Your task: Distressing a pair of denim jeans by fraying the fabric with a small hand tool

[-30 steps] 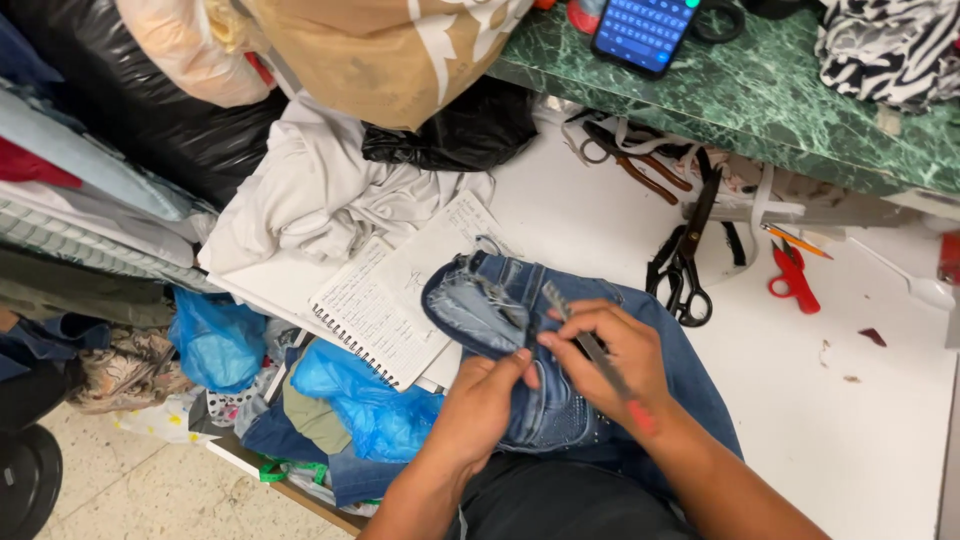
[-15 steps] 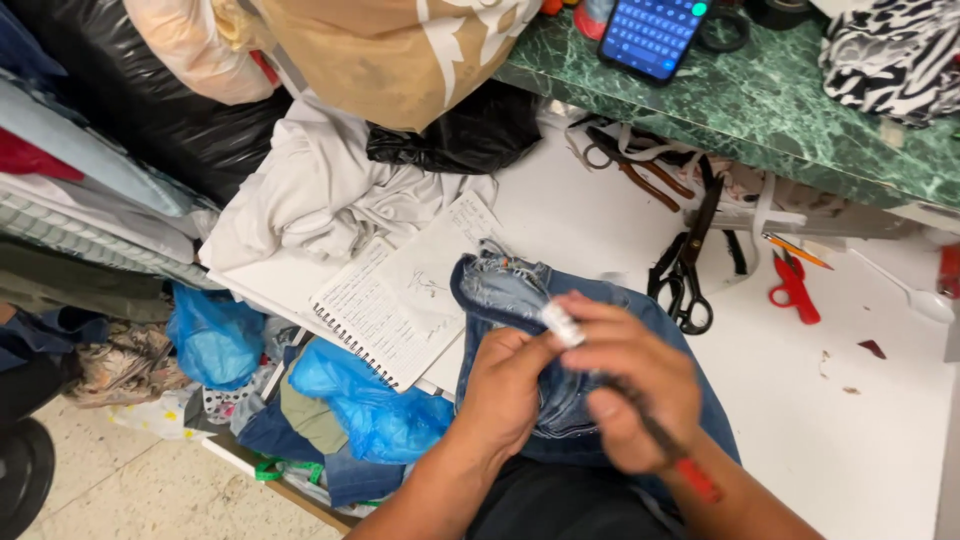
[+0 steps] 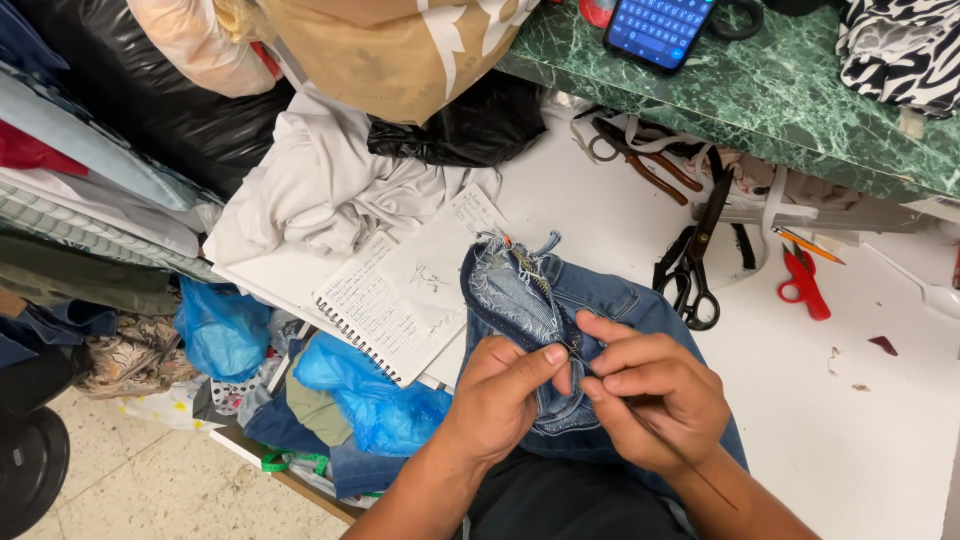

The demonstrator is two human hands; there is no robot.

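A blue denim garment (image 3: 560, 300) with a frayed edge lies bunched on the white table (image 3: 880, 440) in front of me. My left hand (image 3: 500, 395) pinches a fold of the denim between thumb and fingers. My right hand (image 3: 655, 395) grips a thin dark tool whose tip meets the denim seam next to my left thumb; the tool's shaft runs back under my palm toward my wrist.
An open spiral notebook (image 3: 400, 295) lies left of the denim, with white cloth (image 3: 320, 190) behind it. Large black scissors (image 3: 695, 255), small red scissors (image 3: 805, 285) and a pencil (image 3: 810, 245) lie to the right. A phone (image 3: 660, 28) rests on the green marble shelf (image 3: 800, 110). Blue plastic bags (image 3: 370, 400) sit below the table edge.
My right hand came down from over the denim and now holds the tool low against the seam. The denim has been pulled up and bunched closer between both hands.
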